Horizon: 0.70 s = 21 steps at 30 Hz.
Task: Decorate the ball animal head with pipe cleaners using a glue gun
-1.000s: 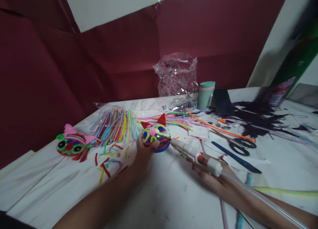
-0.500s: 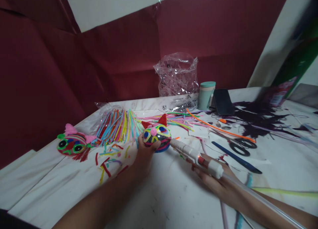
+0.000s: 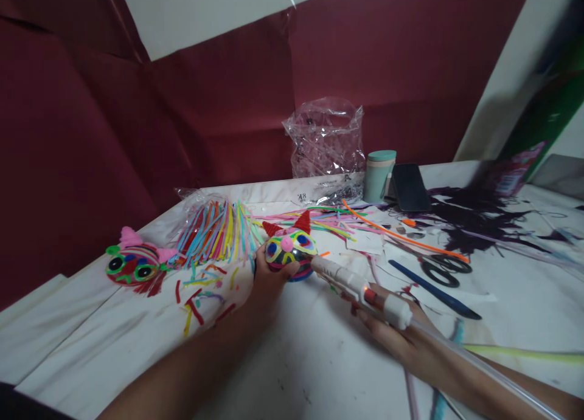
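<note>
My left hand (image 3: 269,273) is closed around the lower left side of a round craft mask (image 3: 292,248) with red pointed ears, a pink nose and blue eyes outlined in pipe cleaner. In my right hand (image 3: 381,320) is a white hot glue gun (image 3: 349,284), its small light glowing orange. The nozzle points left and meets the mask's right side; whether it touches the surface I cannot tell. A clear glue stick (image 3: 479,362) trails from the gun's rear. Beside my left forearm lie short cut pieces of pipe cleaner (image 3: 198,304).
A finished-looking pink-eared mask (image 3: 134,265) lies at left, near a bag of colourful pipe cleaners (image 3: 214,231). Scissors (image 3: 442,269), a dark blue tool (image 3: 435,289), a phone (image 3: 411,187), a green cup (image 3: 379,177) and dark scraps (image 3: 474,216) are at right.
The mask and my left hand have shifted slightly right, and the mask has turned a little. The glue gun's nozzle is closer to the mask's face; my right hand has barely moved.
</note>
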Each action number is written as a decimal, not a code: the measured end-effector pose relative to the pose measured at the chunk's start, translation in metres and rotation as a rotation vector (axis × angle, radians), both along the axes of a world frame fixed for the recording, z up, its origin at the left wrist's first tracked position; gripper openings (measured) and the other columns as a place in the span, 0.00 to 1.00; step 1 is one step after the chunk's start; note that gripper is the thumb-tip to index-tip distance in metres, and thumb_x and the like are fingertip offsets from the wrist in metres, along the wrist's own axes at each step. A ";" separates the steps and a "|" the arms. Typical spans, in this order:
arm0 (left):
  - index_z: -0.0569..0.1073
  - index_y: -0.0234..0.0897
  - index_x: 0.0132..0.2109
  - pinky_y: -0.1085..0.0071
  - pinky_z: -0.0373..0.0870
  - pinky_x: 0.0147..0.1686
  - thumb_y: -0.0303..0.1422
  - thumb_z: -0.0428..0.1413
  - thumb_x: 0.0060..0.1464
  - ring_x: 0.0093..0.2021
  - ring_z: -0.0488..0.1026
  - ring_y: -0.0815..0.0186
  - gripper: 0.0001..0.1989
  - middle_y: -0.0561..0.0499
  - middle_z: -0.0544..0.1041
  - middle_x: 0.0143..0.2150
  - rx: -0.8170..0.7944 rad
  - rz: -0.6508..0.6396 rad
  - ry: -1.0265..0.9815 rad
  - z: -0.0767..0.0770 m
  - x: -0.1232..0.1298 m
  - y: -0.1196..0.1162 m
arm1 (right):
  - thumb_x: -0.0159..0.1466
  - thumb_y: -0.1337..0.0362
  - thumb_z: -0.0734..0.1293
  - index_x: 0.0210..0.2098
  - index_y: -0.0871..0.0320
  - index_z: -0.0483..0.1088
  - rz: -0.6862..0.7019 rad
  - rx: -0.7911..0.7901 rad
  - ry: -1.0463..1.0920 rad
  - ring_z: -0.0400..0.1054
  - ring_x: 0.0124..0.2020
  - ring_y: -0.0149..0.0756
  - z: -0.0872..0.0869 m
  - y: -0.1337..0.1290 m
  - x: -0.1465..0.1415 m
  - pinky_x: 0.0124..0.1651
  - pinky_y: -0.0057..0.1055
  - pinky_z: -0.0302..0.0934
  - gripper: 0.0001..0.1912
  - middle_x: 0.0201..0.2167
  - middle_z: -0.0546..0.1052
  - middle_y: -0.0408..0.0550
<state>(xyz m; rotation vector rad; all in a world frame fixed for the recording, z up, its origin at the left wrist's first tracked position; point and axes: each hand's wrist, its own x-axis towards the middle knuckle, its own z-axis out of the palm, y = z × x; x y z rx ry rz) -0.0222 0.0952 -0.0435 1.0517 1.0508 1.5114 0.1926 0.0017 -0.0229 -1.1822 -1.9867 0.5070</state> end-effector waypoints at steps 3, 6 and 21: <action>0.59 0.44 0.52 0.66 0.70 0.44 0.32 0.67 0.32 0.43 0.73 0.62 0.39 0.49 0.74 0.46 -0.006 -0.047 -0.016 0.000 -0.002 0.001 | 0.60 0.63 0.56 0.30 0.55 0.66 -0.037 0.015 -0.002 0.70 0.32 0.39 0.001 0.000 0.000 0.29 0.29 0.65 0.09 0.25 0.72 0.46; 0.59 0.44 0.53 0.65 0.69 0.44 0.32 0.67 0.31 0.44 0.73 0.61 0.40 0.48 0.73 0.46 -0.010 -0.046 -0.009 0.001 -0.002 0.001 | 0.60 0.63 0.56 0.29 0.55 0.66 -0.046 0.016 0.007 0.70 0.31 0.39 0.001 0.000 0.000 0.29 0.29 0.65 0.09 0.25 0.73 0.46; 0.61 0.44 0.52 0.68 0.70 0.42 0.30 0.68 0.29 0.43 0.73 0.63 0.40 0.49 0.73 0.45 -0.001 -0.046 0.008 0.005 0.001 -0.003 | 0.59 0.63 0.56 0.28 0.55 0.64 -0.021 -0.038 0.040 0.68 0.26 0.36 0.005 -0.001 -0.001 0.27 0.28 0.64 0.07 0.23 0.71 0.45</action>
